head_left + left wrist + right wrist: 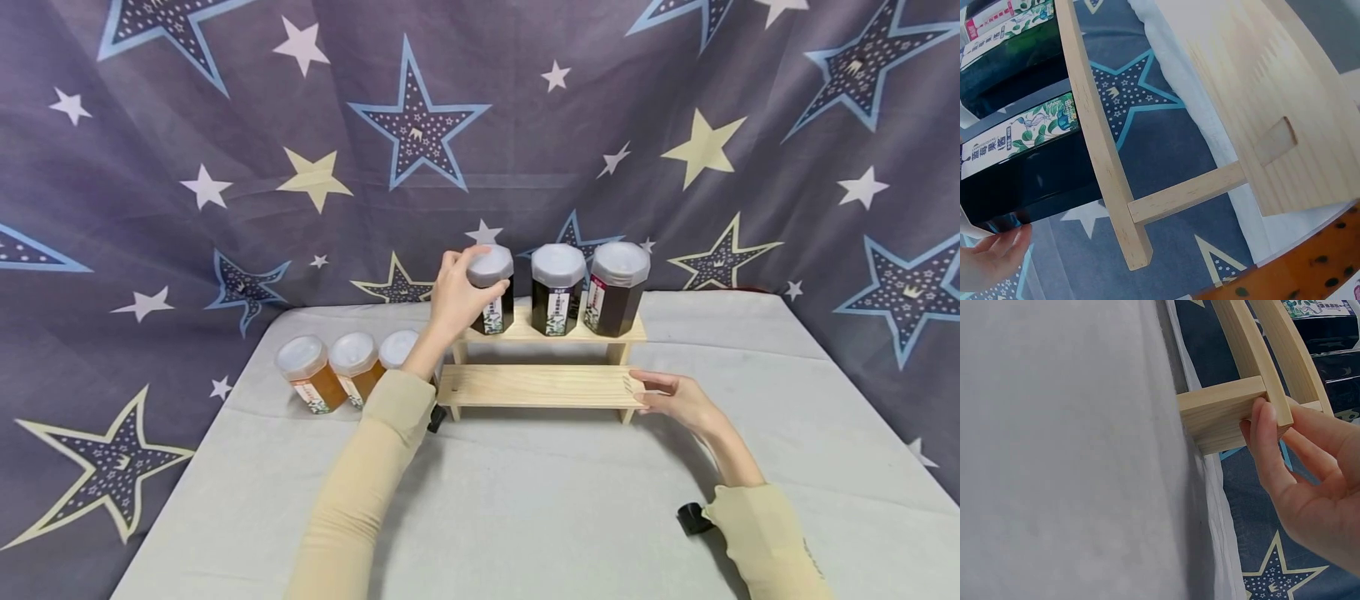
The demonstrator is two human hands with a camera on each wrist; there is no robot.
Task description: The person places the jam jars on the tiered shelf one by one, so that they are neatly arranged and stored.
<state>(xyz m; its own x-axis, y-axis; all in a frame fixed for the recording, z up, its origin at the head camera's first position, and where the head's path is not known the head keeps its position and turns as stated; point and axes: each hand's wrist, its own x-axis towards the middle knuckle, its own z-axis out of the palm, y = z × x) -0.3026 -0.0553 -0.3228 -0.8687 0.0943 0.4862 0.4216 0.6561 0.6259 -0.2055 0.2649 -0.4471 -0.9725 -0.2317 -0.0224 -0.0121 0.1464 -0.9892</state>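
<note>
My left hand grips a dark jar with a pale lid, thumb and fingers around its top. That jar stands at the left end of the upper step of a two-step wooden rack. In the left wrist view the jar shows a leafy label, its base against the plank, with fingertips at its lid end. Beside it on the same step are two more dark jars, one in the middle and one at the right. My right hand pinches the lower step's right end, thumb and fingers on the board's corner.
Left of the rack, amber jars with pale lids stand in a row on the pale tablecloth, the rightmost partly behind my left arm. A star-patterned curtain hangs behind the table. A black wrist fitting sits by my right cuff.
</note>
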